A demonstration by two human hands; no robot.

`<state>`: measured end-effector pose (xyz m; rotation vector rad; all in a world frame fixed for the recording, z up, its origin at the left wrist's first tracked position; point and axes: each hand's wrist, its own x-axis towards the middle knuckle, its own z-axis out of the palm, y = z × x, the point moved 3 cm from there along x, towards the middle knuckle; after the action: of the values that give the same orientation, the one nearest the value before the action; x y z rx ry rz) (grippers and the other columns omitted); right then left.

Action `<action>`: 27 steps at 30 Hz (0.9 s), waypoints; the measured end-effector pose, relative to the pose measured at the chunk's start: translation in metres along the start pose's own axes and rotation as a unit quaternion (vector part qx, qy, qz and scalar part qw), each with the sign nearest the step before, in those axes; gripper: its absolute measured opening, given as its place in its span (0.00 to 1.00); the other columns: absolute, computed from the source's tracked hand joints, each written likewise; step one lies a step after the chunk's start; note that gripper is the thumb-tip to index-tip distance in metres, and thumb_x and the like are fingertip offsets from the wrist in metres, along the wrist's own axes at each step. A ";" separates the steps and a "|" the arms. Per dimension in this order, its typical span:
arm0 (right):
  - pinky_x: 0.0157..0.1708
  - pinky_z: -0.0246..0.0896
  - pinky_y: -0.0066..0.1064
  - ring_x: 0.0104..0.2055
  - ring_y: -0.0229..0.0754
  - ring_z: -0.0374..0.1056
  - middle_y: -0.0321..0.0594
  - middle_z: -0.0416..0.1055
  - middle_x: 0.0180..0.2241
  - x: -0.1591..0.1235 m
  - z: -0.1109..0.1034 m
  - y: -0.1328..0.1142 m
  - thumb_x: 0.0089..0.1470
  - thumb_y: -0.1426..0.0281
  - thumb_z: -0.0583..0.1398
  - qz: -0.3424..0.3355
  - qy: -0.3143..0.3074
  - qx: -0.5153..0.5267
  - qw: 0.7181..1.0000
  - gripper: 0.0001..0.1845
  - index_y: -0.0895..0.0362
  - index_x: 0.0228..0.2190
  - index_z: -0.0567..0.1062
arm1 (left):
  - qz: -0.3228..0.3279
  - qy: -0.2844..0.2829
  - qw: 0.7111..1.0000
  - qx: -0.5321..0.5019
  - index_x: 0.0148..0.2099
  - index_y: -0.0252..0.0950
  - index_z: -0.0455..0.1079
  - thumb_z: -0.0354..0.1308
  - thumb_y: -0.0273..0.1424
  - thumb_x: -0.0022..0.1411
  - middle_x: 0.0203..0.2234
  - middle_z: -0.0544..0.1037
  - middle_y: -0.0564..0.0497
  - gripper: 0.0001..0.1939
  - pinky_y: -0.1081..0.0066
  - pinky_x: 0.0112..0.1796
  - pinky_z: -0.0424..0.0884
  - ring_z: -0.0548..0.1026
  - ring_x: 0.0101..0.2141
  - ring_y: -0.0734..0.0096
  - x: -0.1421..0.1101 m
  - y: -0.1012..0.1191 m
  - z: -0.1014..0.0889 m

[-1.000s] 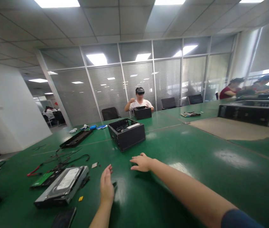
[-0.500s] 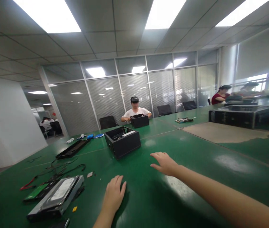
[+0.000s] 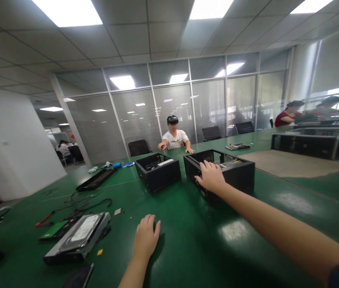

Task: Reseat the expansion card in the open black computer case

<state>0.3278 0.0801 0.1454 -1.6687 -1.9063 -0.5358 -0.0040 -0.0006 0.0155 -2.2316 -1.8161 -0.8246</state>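
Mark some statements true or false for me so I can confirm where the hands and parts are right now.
1. The right hand is at the right-hand black case. True.
2. The left hand is gripping the hard drive. False: it is empty, and the drive lies to its left.
3. A small yellow piece lies between the drive and the left hand. True.
4. The left-hand black case is stacked on the other. False: they stand side by side on the green table.
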 end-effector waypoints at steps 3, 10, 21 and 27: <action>0.47 0.54 0.48 0.45 0.59 0.69 0.58 0.74 0.41 -0.002 0.000 0.026 0.56 0.46 0.55 0.037 -0.125 -0.029 0.991 0.32 0.62 0.44 0.72 | -0.001 0.001 1.000 -0.016 0.53 0.35 0.72 0.46 0.40 0.69 0.48 0.76 0.41 0.20 0.56 0.51 0.68 0.73 0.50 0.53 0.000 -0.001 0.002; 0.45 0.57 0.43 0.44 0.56 0.71 0.56 0.74 0.40 -0.027 -0.025 0.018 0.55 0.59 0.56 -0.030 -0.154 -0.058 0.986 0.20 0.62 0.43 0.72 | -0.018 0.018 0.996 -0.087 0.53 0.36 0.72 0.51 0.40 0.66 0.49 0.76 0.41 0.19 0.54 0.54 0.66 0.72 0.51 0.51 0.003 -0.005 0.004; 0.41 0.63 0.53 0.41 0.65 0.71 0.68 0.74 0.42 -0.164 -0.142 -0.108 0.53 0.36 0.48 -0.228 -0.184 0.075 0.953 0.53 0.72 0.57 0.69 | -0.103 0.025 0.935 -0.338 0.66 0.37 0.61 0.48 0.47 0.67 0.62 0.69 0.41 0.31 0.51 0.61 0.60 0.70 0.59 0.53 0.002 -0.012 -0.001; 0.21 0.60 0.37 0.24 0.50 0.71 0.52 0.78 0.31 -0.165 -0.186 -0.126 0.54 0.40 0.54 -0.405 -0.252 0.139 0.868 0.50 0.65 0.64 0.60 | -0.090 0.011 0.879 -0.468 0.70 0.37 0.54 0.41 0.52 0.69 0.68 0.60 0.48 0.36 0.56 0.67 0.48 0.56 0.67 0.57 -0.002 0.009 -0.019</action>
<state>0.2434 -0.1812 0.1915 -0.7945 -2.9062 -0.0869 -0.0012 -0.0125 0.0324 -2.4807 -1.8477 -2.1257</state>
